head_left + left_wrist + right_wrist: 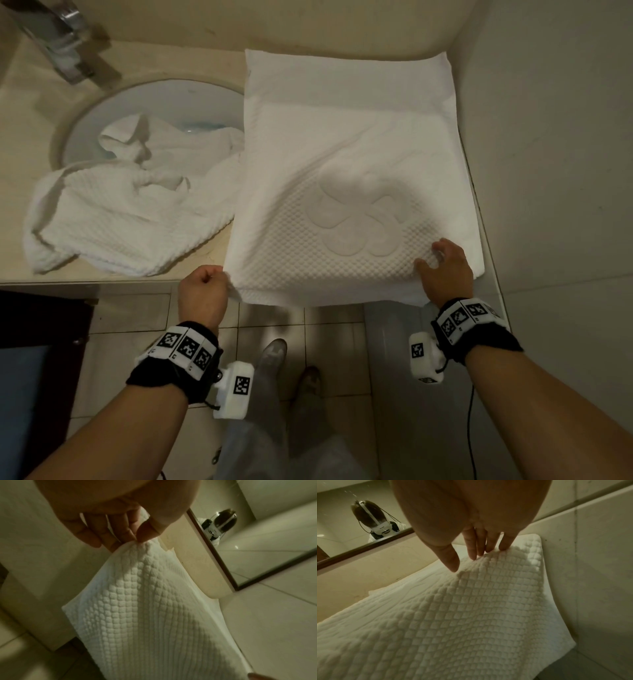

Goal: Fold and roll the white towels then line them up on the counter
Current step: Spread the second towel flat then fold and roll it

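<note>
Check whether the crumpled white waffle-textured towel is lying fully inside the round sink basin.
No, the crumpled white waffle-textured towel lies mostly on the beige counter, with only part draped into the round sink basin.

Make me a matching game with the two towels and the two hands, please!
Things:
1. flat towel
2. crumpled towel
3. left hand
4. right hand

States:
A. fingers resting on top of the towel
B. partly in the sink
C. pinching a towel corner
D. spread on the counter, near edge overhanging

Pairs: 1-D, 2-B, 3-C, 4-A
</note>
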